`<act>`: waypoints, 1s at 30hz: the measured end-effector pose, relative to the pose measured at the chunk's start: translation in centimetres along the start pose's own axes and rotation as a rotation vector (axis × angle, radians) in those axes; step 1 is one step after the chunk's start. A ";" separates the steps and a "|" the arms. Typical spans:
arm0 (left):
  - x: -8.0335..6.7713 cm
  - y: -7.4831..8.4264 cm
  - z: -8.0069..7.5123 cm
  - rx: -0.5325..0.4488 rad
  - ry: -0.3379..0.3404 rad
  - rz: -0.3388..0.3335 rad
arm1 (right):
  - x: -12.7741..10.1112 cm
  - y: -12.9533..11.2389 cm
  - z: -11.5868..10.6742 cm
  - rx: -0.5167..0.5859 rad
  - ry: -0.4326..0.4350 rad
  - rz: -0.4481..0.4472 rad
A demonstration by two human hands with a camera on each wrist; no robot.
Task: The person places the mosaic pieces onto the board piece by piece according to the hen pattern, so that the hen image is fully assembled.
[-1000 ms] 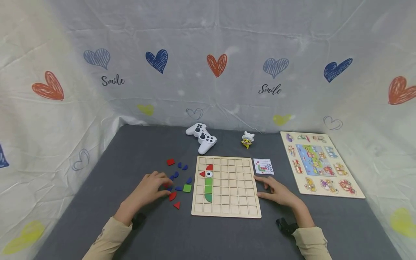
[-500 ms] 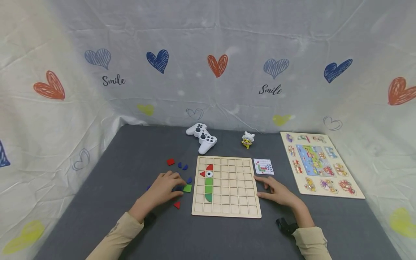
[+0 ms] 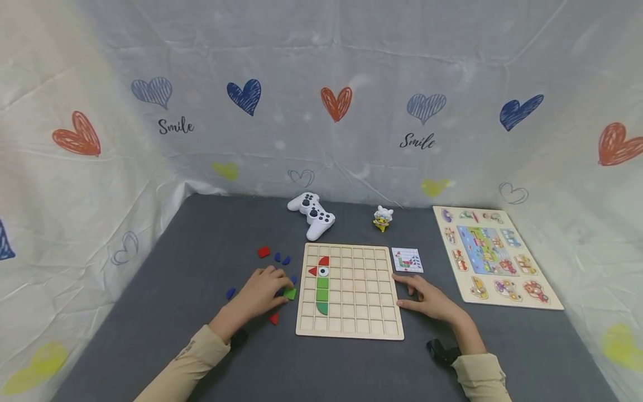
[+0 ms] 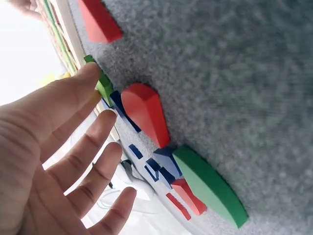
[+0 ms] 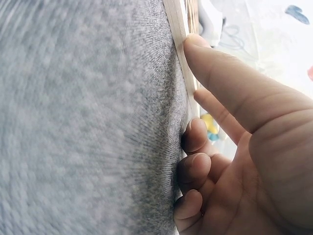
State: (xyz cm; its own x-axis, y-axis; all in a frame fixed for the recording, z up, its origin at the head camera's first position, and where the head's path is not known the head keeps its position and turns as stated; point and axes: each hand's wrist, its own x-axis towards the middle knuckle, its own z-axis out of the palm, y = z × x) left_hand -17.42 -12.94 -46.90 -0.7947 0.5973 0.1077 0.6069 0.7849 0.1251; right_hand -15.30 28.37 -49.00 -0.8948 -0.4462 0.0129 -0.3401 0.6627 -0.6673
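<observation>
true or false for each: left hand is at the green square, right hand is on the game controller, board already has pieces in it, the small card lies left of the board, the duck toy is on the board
1. The left hand touches the green square: true.
2. The right hand rests on the game controller: false, it rests against the wooden grid board.
3. The board holds pieces: true.
4. The small card lies left of the board: false, right.
5. The duck toy stands on the board: false, behind it.

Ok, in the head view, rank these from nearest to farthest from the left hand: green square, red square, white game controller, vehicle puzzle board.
From the left hand:
1. Green square, at its fingertips, beside the grid board's left edge.
2. Red square, on the mat beyond the hand.
3. White game controller, farther back, near the backdrop.
4. Vehicle puzzle board, far right of the table.
</observation>
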 end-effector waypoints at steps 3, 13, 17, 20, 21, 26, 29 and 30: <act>0.2 0.2 0.1 0.022 -0.013 -0.004 | 0.0 0.0 0.1 0.000 -0.004 0.002; 0.6 0.4 0.0 0.031 -0.039 -0.056 | -0.1 0.1 0.3 -0.006 0.003 0.019; 0.6 0.6 -0.1 0.003 0.007 -0.040 | -0.1 0.3 0.4 -0.014 0.003 0.012; 0.7 1.0 -0.3 -0.022 0.021 -0.016 | -0.1 0.3 0.4 -0.016 0.005 0.006; 0.8 1.2 -0.3 -0.026 0.021 -0.010 | -0.1 0.3 0.4 -0.017 0.006 0.004; 1.3 2.2 -0.4 -0.042 0.021 0.014 | -0.1 0.2 0.3 -0.017 0.006 0.002; 1.7 2.8 -0.4 -0.053 0.023 0.027 | -0.1 0.1 0.2 -0.013 0.009 -0.004; 1.8 3.0 -0.4 -0.059 0.024 0.032 | -0.2 0.1 0.2 -0.012 0.009 -0.006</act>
State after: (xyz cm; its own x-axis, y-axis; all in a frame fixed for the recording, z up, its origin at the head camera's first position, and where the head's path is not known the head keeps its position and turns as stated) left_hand -17.04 -9.63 -45.97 -0.7748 0.6173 0.1365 0.6322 0.7538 0.1794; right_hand -15.13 28.40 -49.18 -0.8954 -0.4447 0.0237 -0.3488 0.6672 -0.6582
